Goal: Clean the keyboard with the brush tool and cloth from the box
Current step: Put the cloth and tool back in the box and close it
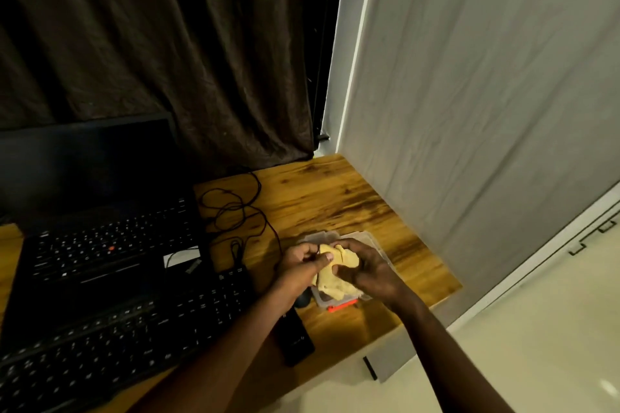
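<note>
A crumpled yellow cloth (330, 280) is held over a clear plastic box (365, 240) with an orange clasp at its near edge. My left hand (300, 266) pinches the cloth's left side with thumb and fingers. My right hand (367, 270) grips its right side with curled fingers. A black external keyboard (134, 332) lies at the left front of the wooden desk. The brush tool is not visible.
An open black laptop (100, 238) stands behind the keyboard. Tangled black cables (235, 208) lie on the desk (335, 198) beyond the box. A black phone-like device (297, 342) and a dark round object (303, 301) sit between keyboard and box. A curtain and a wall close off the back and right.
</note>
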The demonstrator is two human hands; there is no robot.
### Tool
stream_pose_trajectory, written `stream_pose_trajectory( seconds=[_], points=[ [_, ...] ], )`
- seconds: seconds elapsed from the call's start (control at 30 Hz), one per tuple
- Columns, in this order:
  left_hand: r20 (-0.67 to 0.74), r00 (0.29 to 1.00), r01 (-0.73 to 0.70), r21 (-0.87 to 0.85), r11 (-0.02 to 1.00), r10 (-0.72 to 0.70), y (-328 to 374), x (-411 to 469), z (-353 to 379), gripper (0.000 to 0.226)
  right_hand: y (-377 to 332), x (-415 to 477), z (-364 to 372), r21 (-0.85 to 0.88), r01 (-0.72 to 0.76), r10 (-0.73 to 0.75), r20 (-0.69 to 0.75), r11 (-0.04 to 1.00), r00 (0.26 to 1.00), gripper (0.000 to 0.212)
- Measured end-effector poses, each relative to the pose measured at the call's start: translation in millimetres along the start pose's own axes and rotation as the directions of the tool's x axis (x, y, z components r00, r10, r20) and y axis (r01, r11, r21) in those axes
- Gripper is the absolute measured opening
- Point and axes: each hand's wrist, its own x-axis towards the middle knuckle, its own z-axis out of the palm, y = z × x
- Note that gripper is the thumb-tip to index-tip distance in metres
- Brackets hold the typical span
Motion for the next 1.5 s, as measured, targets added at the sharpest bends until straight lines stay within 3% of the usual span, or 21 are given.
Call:
stream_pose_trajectory(
  seconds=[0.17, 0.37, 0.5, 0.6, 0.73, 0.9, 1.03, 1.17, 1.27, 1.37, 1.5],
  points=[
    [-0.026, 0.999, -0.026, 0.053, 0.998, 0.027, 0.0, 8.8, 2.1, 0.007, 3.1, 16.1, -11.7, -0.047, -0.044, 0.041, -0.073, 0.998, 0.997, 0.019],
    [-0.084, 0.996, 0.051, 0.167, 0.985, -0.037, -2.5, 16.9, 3.4, 0.016, 16.9, 28.9, -16.0, -0.236, -0.050, 0.008, -0.174, 0.970, 0.985, 0.019],
    [-0.169, 0.960, -0.106, 0.522, 0.846, 0.224, -2.3, 14.2, 0.5, 0.011, 17.0, 35.0, -7.7, -0.401, -0.101, 0.013, -0.217, 0.911, 0.976, 0.028],
    [-0.076, 0.955, -0.170, 0.653, 0.738, 0.287, -5.1, 12.7, -5.8, 0.021, 21.8, 36.4, 0.2, -0.475, -0.083, -0.013, -0.194, 0.876, 0.981, 0.020],
    [0.039, 0.954, -0.229, 0.736, 0.637, 0.297, -10.2, 8.9, -11.9, 0.033, 25.0, 37.4, 2.6, -0.833, 0.003, -0.118, -0.075, 0.554, 0.990, 0.015],
    [0.207, 0.899, -0.384, 0.799, 0.463, 0.387, -9.9, 5.6, -13.0, 0.020, 22.2, 44.6, 8.5, -0.983, 0.058, -0.075, 0.045, 0.176, 0.996, 0.026],
    [0.350, 0.878, -0.454, 0.825, 0.338, 0.325, -14.9, 4.7, -14.8, 0.030, 20.4, 47.7, 8.8, -0.991, 0.086, -0.090, 0.076, 0.106, 0.993, 0.030],
    [0.423, 0.880, -0.461, 0.871, 0.171, 0.215, -10.7, -0.5, -9.8, 0.025, 23.0, 51.7, 14.4, -0.994, 0.106, -0.067, 0.106, 0.004, 0.992, 0.053],
    [0.430, 0.892, -0.446, 0.888, 0.110, 0.140, -8.5, -1.9, -2.9, 0.032, 21.7, 54.5, 15.3, -0.989, 0.140, -0.023, 0.141, -0.035, 0.990, 0.042],
    [0.425, 0.899, -0.434, 0.896, 0.090, 0.103, -5.7, -1.6, 0.3, 0.029, 22.4, 51.7, 14.5, -0.985, 0.157, 0.019, 0.156, -0.078, 0.988, 0.036],
    [0.411, 0.910, -0.413, 0.891, 0.190, 0.052, -1.0, 1.4, -1.9, 0.043, 24.1, 45.4, 12.8, -0.990, 0.139, -0.054, 0.140, -0.020, 0.989, 0.033]
  ],
)
